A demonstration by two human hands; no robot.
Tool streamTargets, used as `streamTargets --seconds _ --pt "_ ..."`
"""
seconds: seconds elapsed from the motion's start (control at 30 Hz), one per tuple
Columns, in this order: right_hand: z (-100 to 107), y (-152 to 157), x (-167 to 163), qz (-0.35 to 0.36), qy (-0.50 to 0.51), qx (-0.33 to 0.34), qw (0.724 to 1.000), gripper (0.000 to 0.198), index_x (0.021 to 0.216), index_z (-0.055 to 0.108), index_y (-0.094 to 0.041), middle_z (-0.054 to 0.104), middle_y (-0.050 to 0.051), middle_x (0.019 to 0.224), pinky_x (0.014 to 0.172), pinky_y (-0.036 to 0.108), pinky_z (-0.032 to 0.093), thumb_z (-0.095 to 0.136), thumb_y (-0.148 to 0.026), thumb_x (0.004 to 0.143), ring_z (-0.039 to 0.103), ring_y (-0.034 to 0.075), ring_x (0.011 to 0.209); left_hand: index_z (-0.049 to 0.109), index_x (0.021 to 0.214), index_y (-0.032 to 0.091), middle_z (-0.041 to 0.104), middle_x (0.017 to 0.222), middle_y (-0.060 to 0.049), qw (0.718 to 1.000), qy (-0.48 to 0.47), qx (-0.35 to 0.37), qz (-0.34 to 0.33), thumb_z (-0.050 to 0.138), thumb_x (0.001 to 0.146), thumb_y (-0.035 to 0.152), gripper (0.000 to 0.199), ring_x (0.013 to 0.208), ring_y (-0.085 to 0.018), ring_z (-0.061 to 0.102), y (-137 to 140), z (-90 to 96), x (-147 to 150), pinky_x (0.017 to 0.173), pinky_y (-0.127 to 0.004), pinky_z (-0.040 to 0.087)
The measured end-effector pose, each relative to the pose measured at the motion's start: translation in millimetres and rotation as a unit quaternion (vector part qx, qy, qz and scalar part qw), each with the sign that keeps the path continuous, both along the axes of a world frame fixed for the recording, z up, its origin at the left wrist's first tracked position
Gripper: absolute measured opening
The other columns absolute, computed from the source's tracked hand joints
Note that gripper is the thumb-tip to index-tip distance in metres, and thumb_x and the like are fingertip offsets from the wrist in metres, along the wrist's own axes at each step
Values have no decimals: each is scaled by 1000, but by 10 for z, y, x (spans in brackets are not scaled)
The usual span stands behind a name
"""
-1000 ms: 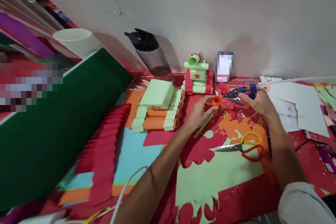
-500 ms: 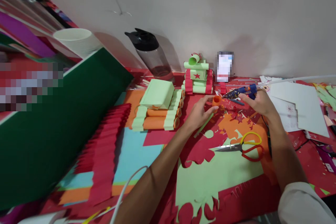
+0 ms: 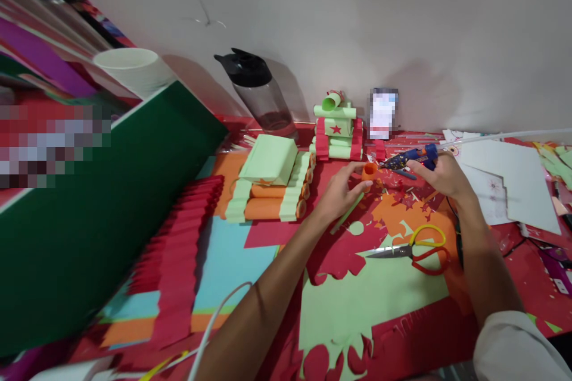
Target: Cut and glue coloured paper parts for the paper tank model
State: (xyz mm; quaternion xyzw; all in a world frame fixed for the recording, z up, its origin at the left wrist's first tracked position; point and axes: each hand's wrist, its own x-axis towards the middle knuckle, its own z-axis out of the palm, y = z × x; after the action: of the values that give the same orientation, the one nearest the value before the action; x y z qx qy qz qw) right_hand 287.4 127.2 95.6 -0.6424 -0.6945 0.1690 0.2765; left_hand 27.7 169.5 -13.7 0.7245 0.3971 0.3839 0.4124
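Note:
My left hand (image 3: 343, 190) pinches a small orange paper ring (image 3: 369, 171) between thumb and fingers, its hollow end facing up. Wrapped round a dark blue glue gun (image 3: 411, 158) is my right hand (image 3: 447, 174); the nozzle points left, close to the ring's right side. Whether the tip touches the paper I cannot tell. Below the left fingers lies a thin light-green strip (image 3: 347, 213). Nearer to me, scissors (image 3: 409, 250) with one yellow and one red handle rest on cut green paper (image 3: 357, 303).
At the back stand a green paper model (image 3: 338, 128) with a red star, a phone (image 3: 383, 113) and a tilted water bottle (image 3: 263, 98). An orange-and-green rolled-paper piece (image 3: 270, 178) lies left of my hand. A dark green board (image 3: 111, 208) leans at far left; white sheets (image 3: 513, 178) lie right.
Hardly anything differs. Both hands keep their places, with the glue gun's nozzle still beside the orange ring; the whole view has shifted very slightly.

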Motion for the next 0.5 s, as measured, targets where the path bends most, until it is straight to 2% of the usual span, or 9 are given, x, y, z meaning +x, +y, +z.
streamTargets --seconds 0.4,0.5 --pt "-1 -5 -28 21 15 -22 999 40 90 80 -21 72 3 74 66 32 44 68 -59 93 61 20 68 67 131 24 74 132 -10 1000 -8 1 3 71 93 40 42 113 -27 71 5 -7 4 104 -44 55" --pt "-4 -8 -59 27 26 -25 999 38 94 81 -21 74 3 78 69 33 46 69 -58 93 62 20 70 67 132 24 74 132 -11 1000 -6 1 4 71 93 41 43 114 -28 71 8 -14 4 105 -45 55"
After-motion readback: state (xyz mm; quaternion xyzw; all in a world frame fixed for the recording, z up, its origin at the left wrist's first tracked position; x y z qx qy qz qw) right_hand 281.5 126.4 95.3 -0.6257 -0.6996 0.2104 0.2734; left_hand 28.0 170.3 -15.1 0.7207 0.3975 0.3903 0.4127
